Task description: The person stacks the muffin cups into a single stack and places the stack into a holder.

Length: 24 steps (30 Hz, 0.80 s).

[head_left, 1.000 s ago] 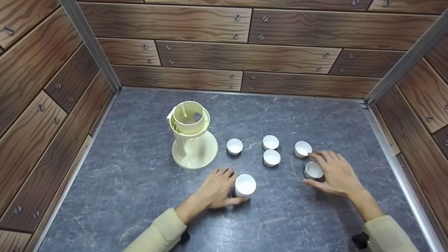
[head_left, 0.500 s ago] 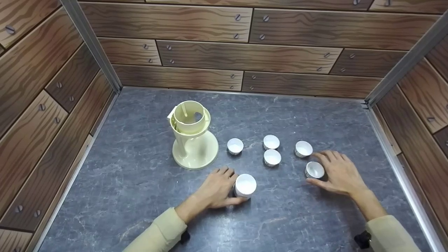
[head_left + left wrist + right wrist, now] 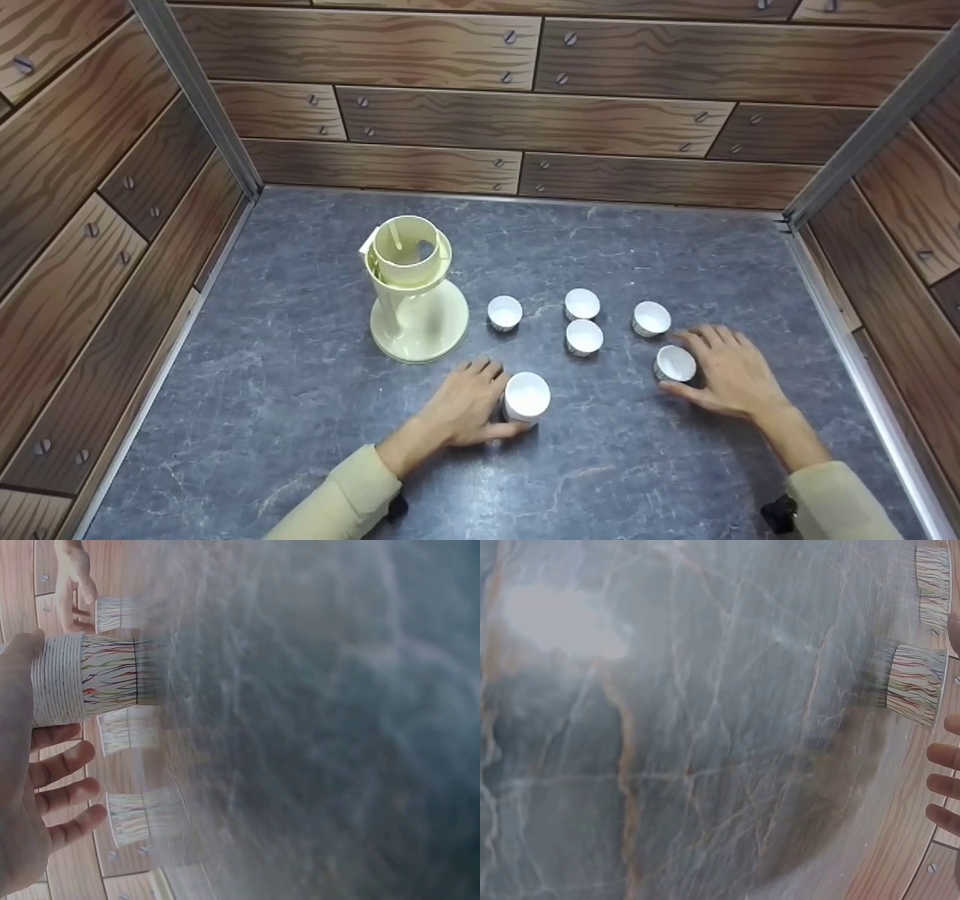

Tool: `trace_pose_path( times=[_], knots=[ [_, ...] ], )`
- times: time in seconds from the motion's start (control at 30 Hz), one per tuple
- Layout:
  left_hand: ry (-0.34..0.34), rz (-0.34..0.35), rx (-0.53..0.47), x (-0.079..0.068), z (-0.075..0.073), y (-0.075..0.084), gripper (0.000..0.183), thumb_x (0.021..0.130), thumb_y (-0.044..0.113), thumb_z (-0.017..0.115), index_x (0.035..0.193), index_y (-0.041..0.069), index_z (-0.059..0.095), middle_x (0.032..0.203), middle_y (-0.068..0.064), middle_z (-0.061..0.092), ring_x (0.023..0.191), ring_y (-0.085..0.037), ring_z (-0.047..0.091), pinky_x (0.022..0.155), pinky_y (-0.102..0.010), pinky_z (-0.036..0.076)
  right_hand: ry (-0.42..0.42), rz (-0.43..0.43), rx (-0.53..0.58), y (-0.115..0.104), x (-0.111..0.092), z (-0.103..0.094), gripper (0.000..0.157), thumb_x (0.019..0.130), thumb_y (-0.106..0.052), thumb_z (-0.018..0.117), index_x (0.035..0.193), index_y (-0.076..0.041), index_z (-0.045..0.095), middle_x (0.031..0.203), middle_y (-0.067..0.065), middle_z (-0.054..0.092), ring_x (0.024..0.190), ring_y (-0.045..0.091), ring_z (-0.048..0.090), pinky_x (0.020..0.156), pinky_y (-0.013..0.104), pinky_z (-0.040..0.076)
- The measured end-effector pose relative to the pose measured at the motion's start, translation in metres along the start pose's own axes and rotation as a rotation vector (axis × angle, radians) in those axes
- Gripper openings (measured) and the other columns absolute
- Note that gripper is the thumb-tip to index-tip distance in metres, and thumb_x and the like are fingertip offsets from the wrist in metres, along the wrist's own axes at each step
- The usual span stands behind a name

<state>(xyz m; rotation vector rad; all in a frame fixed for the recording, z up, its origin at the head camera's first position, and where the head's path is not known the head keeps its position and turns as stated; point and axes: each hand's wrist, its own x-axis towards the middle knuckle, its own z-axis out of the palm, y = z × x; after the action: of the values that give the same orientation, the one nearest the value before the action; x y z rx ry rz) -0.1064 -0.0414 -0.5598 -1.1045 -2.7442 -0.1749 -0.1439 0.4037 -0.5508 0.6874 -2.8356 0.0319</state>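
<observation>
My left hand [image 3: 466, 405] grips a nested stack of white paper baking cups [image 3: 526, 397], thumb on the near side and index finger on the far side. In the left wrist view the stack [image 3: 86, 679] shows ribbed rims and coloured streaks, with the other fingers spread loosely. My right hand [image 3: 724, 371] lies around a single paper baking cup [image 3: 675, 364] on the right. Its thumb tip is right at the cup's near side, and the index finger is apart from the far side. In the right wrist view that streaked cup [image 3: 915, 682] stands between thumb and fingers.
A pale yellow plastic stand [image 3: 420, 322] with an open cylinder on top is at left. Single baking cups stand behind the hands: one [image 3: 505, 313] beside the stand, two close together [image 3: 583, 337], and one [image 3: 651, 319] near my right hand. Wood-patterned walls [image 3: 450, 120] enclose the grey marbled table.
My right hand has shifted slightly right, and the cup by it has moved a little the same way. My left hand and its stack have stayed in place.
</observation>
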Motion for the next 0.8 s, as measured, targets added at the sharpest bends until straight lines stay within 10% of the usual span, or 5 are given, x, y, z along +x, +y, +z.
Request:
trace_pose_path(
  times=[0.8],
  knots=[
    [0.006, 0.0, -0.006, 0.0, 0.0004, 0.0006, 0.073, 0.093, 0.08, 0.051, 0.127, 0.017, 0.065, 0.117, -0.002, 0.068, 0.111, -0.02, 0.063, 0.098, -0.039, 0.056, 0.004, 0.008, -0.019, 0.0024, -0.0034, 0.0008, 0.073, 0.082, -0.067, 0.076, 0.12, -0.005, 0.072, 0.116, 0.02, 0.069, 0.11, 0.041, 0.064, 0.09, 0.06, 0.053]
  ],
)
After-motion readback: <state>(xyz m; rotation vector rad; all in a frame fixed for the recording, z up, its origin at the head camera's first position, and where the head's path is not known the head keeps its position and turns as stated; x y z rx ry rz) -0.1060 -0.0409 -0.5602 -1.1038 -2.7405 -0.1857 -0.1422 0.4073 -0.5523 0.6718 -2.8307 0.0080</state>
